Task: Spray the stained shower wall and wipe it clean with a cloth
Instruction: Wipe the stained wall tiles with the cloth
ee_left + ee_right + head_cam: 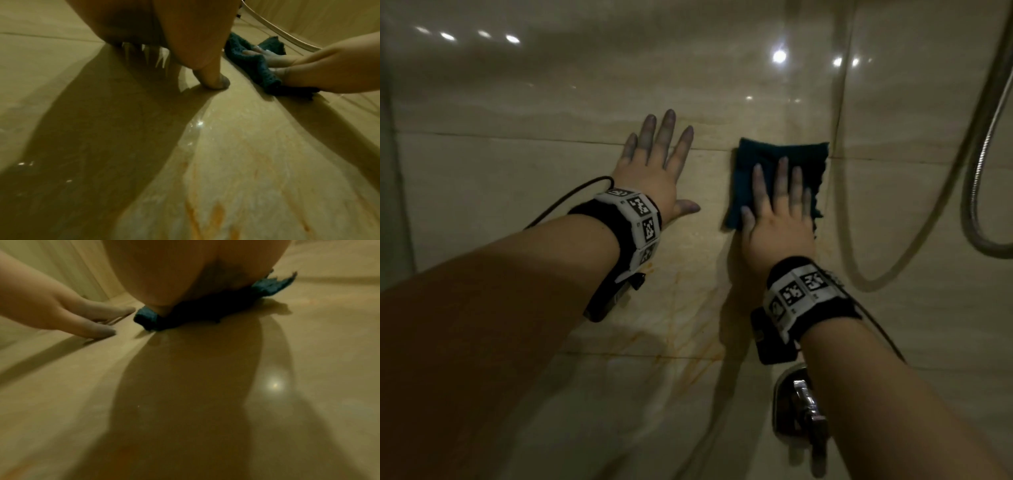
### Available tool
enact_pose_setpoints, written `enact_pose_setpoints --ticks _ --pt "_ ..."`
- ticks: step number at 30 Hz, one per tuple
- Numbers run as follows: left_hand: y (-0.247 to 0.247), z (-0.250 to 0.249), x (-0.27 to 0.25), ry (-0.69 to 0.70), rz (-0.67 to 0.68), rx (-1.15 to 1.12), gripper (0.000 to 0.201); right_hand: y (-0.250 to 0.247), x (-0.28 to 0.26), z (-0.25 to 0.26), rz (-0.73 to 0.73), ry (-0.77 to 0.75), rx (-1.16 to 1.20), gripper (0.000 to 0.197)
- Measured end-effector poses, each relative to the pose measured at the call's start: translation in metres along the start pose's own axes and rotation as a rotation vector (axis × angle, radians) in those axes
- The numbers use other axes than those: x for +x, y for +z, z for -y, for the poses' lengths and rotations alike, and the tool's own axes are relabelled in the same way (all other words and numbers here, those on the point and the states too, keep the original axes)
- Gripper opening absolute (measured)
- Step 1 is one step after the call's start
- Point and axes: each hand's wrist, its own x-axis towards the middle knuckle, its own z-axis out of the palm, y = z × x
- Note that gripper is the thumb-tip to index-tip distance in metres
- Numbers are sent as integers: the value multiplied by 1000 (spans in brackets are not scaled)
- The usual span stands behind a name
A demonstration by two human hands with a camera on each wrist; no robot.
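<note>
Right hand (777,219) presses flat, fingers straight, on dark teal cloth (784,157) against shower wall (500,171). Left hand (654,171) beside it, splayed flat. Wristband markers (642,212) unreadable; orange stains (688,342) below both hands.

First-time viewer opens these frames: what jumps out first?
Two hands flat on the beige tiled wall: the right hand presses a dark teal cloth against it, and the left hand rests spread on bare tile beside it. Next, orange stains streak the tile below both hands, not yet wiped. A metal shower hose loops at the right edge, with a chrome tap below the right wrist.
</note>
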Motion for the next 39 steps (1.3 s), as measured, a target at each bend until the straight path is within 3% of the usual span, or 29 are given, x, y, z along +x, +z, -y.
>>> enact_pose_setpoints --ticks 8,14,18,24,30,39 --pt "3 -2 0 -10 -10 -15 105 20 -20 -5 -92 116 39 62" --pt "4 -5 -5 -9 -18 -54 99 40 -60 -14 23 149 47 61" --pt "5 -4 -6 -4 -11 -61 98 32 -51 -16 55 167 58 62" --pt "5 -4 -4 -14 6 -55 98 16 -20 -38 -83 144 13 63" --pt "6 -4 -5 -20 -3 -47 98 26 -29 -40 -103 156 9 63" --pt "4 -6 -6 -21 -9 -74 99 56 -83 -35 65 159 42 60"
